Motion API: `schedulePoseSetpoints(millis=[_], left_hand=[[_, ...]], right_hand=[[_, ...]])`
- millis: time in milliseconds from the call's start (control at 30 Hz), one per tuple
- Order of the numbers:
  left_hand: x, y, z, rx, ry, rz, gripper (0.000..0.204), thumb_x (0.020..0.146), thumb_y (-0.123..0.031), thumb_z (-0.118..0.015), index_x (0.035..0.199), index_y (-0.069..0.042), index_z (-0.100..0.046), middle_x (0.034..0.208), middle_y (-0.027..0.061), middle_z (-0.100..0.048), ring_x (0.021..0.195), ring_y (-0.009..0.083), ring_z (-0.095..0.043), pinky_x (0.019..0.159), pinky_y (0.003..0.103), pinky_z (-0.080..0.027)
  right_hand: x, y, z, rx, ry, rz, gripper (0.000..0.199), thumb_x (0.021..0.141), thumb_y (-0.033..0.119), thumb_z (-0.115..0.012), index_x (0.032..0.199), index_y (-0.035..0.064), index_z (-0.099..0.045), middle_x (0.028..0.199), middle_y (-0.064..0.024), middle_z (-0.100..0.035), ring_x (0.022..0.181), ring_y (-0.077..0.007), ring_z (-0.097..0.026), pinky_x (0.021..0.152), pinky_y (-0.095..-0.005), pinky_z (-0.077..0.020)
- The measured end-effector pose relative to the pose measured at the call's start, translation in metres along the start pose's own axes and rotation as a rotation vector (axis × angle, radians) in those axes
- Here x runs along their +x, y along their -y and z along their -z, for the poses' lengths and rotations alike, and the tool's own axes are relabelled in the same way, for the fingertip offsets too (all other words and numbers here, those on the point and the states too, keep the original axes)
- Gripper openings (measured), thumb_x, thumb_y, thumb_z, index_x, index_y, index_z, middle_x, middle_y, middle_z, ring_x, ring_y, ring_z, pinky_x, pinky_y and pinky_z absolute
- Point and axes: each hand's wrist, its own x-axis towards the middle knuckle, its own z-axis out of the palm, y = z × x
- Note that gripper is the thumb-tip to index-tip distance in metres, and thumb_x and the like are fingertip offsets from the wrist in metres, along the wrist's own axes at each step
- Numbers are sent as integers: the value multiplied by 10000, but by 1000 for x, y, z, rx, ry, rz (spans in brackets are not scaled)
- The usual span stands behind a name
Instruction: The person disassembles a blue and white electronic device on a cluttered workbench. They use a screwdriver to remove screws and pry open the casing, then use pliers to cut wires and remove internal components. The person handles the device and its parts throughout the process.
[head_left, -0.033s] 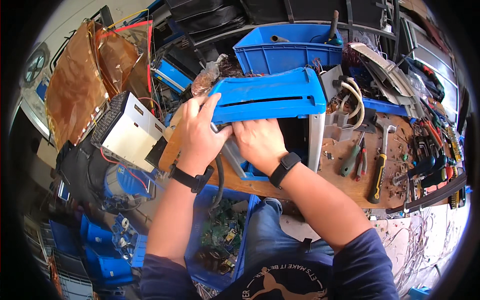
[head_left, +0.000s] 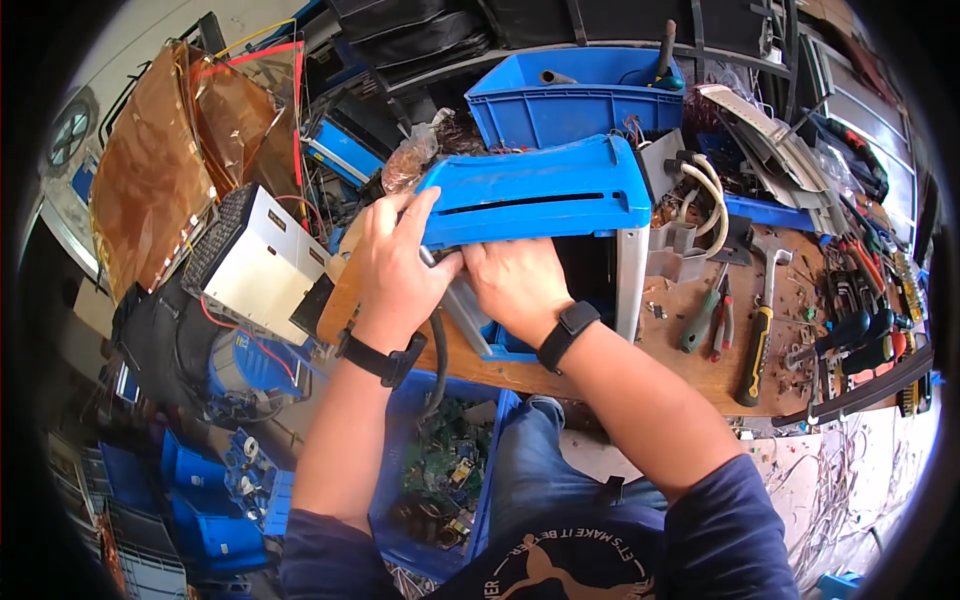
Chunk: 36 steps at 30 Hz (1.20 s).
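Note:
A blue and grey equipment casing [head_left: 530,190] stands on the wooden workbench, its open front toward me and a long dark slot along its top. My left hand [head_left: 395,265] grips the casing's left upper corner, fingers over the top edge and thumb bent at the front. Close beside it, my right hand [head_left: 515,285] reaches in under the top edge. Its fingertips are hidden by the casing, so whatever they touch is out of sight. Both wrists wear black bands. A dark cable [head_left: 440,365] hangs down at the bench edge, below my left hand.
Right of the casing lie a hammer [head_left: 760,340], a green-handled screwdriver [head_left: 697,325] and red-handled pliers [head_left: 722,330] on the workbench [head_left: 660,375]. More tools crowd the far right. A blue crate [head_left: 580,115] stands behind; a bin [head_left: 500,420] of circuit boards sits below the bench.

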Motion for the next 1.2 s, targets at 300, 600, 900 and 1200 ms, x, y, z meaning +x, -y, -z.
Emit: schedulePoseSetpoints(millis=[300,600,900,1200], left_hand=[[-4,4,24,-335,86,79,636,740,-110,-730,1333,-25,-517,1278,131,-501,1183,254,-500,996,365,-408],[-96,22,-28,-890,-76,886,256,969,-168,-565,1151,10,-554,947,25,-598,797,86,-531,710,245,-439],[-124,57,-83,-524,32,802,210,942,-51,-499,1130,16,-563,918,116,-659,832,232,-645,729,373,-488],[-96,26,-74,-486,26,757,214,826,-140,-687,912,51,-644,844,116,-695,799,225,-661,725,375,-498]], right_hand=[[-1,-9,-5,505,45,-99,312,858,286,-640,1036,30,-654,966,-199,-662,908,-374,-625,806,-470,-493],[10,-8,8,758,395,-421,348,914,349,-578,1113,80,-671,1023,-201,-671,956,-386,-630,843,-440,-502],[23,-5,-2,825,493,-449,454,918,438,-508,1147,75,-655,1185,-195,-630,1107,-361,-592,947,-420,-462],[28,0,-9,1231,481,-588,271,928,262,-606,1042,25,-669,882,-92,-667,759,-166,-616,675,-313,-513]])
